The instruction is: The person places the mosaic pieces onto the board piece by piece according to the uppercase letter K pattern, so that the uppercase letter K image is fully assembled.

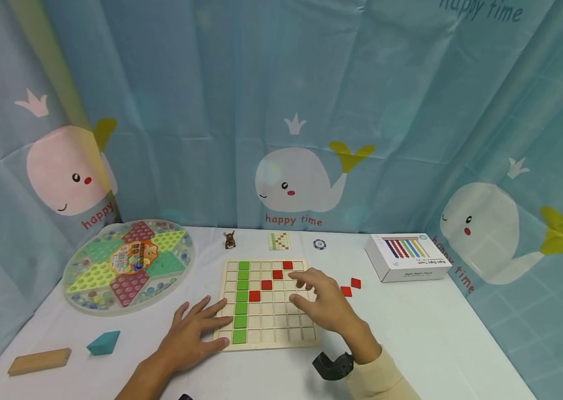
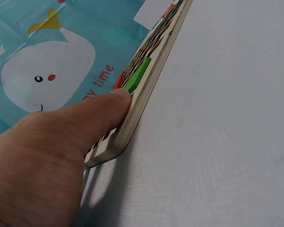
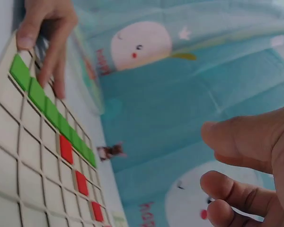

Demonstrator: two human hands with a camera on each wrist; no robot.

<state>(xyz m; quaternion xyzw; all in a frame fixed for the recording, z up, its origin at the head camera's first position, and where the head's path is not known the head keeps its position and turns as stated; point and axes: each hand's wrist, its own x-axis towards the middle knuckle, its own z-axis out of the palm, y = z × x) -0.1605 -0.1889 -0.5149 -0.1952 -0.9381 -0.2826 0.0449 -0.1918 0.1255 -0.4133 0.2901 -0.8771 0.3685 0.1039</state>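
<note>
Only overhead: spare red tiles (image 1: 350,286).

board (image 1: 267,328): pale wood grid | tiles: green column (image 1: 241,300), red diagonal (image 1: 271,279) (stepped)

Even, bright overhead light; I see soft shadows under both hands. Head view bows at its edges. Right wrist view blurred, fingers (image 3: 236,189) defocused.

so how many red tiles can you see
6. Four sit on the board in a diagonal: and. Two loose ones lie on the table right of the board: and. The right hand may hide more.
</note>
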